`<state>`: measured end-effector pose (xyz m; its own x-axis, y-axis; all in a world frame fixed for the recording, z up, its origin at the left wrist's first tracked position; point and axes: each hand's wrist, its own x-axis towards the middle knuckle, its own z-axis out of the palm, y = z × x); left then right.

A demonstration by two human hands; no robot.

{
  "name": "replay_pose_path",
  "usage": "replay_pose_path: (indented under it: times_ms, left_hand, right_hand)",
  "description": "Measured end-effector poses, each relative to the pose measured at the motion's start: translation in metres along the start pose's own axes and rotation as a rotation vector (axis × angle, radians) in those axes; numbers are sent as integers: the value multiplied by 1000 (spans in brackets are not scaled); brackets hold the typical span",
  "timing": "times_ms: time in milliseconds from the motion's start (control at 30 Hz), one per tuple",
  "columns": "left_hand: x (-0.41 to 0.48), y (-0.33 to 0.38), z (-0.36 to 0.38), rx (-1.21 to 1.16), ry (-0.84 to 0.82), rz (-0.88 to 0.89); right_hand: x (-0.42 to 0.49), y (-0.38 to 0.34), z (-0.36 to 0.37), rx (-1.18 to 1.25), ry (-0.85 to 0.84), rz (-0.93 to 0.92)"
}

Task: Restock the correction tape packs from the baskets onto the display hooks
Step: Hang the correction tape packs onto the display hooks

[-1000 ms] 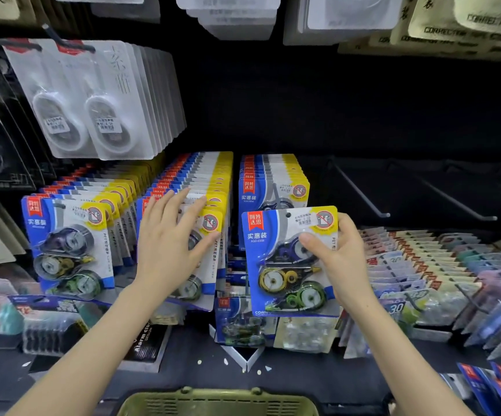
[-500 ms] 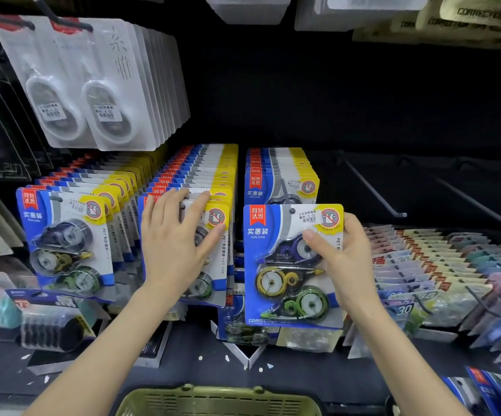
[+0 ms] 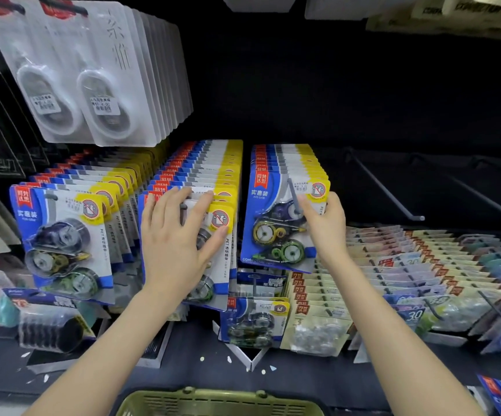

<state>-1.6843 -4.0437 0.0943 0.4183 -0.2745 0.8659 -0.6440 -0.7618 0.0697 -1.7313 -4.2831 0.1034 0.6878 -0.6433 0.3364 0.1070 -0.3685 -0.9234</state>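
Looking down from the head camera, the person's right hand grips a blue and yellow correction tape pack by its right edge. The thumb lies across the front near the top corner and the other fingers curl behind the card. The pack stands upright, tilted slightly, at the very front of the right row of matching packs. The grey tip of a hook shows against its upper face, by the hanging hole; whether the card is fully threaded on cannot be told.

The left hand is spread flat, fingers straight and apart, and presses on the front card of the middle row. It holds nothing.

A left row of the same packs hangs just beside the middle one. White blister packs hang above it. Two bare hooks jut out to the right of the held pack, above low rows of flat packets.

At the bottom edge, between the forearms, the rim of a green basket shows; its contents are out of sight. One more blue pack lies lower down, below the held one.
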Motion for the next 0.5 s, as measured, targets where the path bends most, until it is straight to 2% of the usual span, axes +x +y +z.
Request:
replay_pose_path:
  times_ms: [167,267,367,433,500]
  left_hand:
    - [1,2,-3,-27,-29,-9]
    - [-9,5,-14,-74,-13,-43]
    - [-46,5,-34,-113,44,-118]
    - [-91,-1,-44,-125,-5,-211]
    - [-146,-12,-47,-90,-160,-309]
  right_hand:
    - [-2,5,-2,-170,18,7]
    - [-12,16,-13,-287,62,73]
    - [-51,39,-28,-233,156,130]
    - [-92,59,-35,-182,191,161]
    - [-138,87,-38,-124,193,218]
